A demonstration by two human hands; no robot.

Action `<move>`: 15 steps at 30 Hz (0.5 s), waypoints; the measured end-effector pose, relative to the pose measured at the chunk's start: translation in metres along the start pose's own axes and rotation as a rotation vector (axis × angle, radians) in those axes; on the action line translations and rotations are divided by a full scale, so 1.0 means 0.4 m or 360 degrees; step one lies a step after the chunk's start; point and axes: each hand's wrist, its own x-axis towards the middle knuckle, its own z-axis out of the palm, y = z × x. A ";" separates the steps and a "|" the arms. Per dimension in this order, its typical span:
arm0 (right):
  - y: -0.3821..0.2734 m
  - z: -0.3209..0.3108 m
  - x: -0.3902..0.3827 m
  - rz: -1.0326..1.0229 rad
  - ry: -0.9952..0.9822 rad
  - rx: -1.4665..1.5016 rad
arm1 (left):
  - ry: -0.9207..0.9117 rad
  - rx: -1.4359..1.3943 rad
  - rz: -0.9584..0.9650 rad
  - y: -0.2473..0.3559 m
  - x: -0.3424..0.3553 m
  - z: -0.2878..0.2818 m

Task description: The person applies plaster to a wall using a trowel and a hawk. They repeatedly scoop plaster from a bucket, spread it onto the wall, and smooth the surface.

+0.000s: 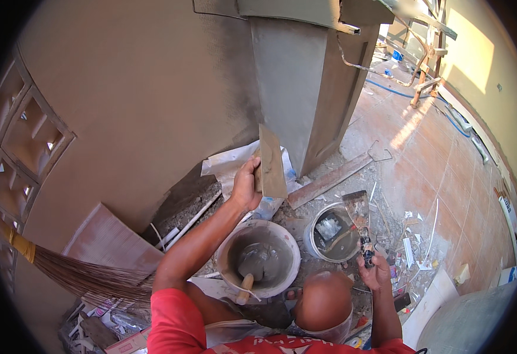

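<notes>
My left hand (246, 187) is closed round the back of a flat rectangular plastering float (274, 162), held up near the corner of the grey column. In my right hand (376, 270) is the dark handle of a wide-bladed scraper (356, 207); its blade is smeared and points away from me, over the edge of the smaller bucket. Between my arms stands a bucket of wet grey mortar (264, 259), with a tool's wooden handle (246, 288) sticking out over its near rim. To its right, the smaller bucket (310, 243) contains murky liquid and a pale object I cannot make out.
A plastered wall (123, 100) and grey column (288, 76) rise ahead. A board (329, 182) lies on the rubble-strewn floor. A stick broom (81, 268) leans in at left, near a tilted panel (114, 242). A wooden scaffold (428, 65) and blue hose (391, 90) are far right.
</notes>
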 end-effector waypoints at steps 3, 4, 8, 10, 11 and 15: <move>-0.005 0.028 0.029 0.0040 -0.0078 -0.0150 | -0.0022 -0.0103 -0.0044 0.001 0.003 0.009; 0.008 0.030 0.031 -0.0057 0.0043 -0.0233 | -0.0049 -0.0147 -0.0075 0.002 0.004 0.009; 0.010 0.030 0.037 -0.0164 0.0653 -0.1613 | -0.0147 -0.0259 -0.0178 0.017 0.002 0.000; 0.007 0.024 0.037 -0.0251 0.0667 -0.2158 | -0.0154 -0.0266 -0.0173 0.018 0.004 -0.003; 0.004 0.030 0.039 -0.0295 0.0668 -0.2432 | -0.0138 -0.0260 -0.0147 0.016 0.007 -0.003; -0.010 0.200 0.061 -0.0929 0.0291 -0.2365 | -0.0041 -0.0002 0.0225 0.014 -0.004 0.050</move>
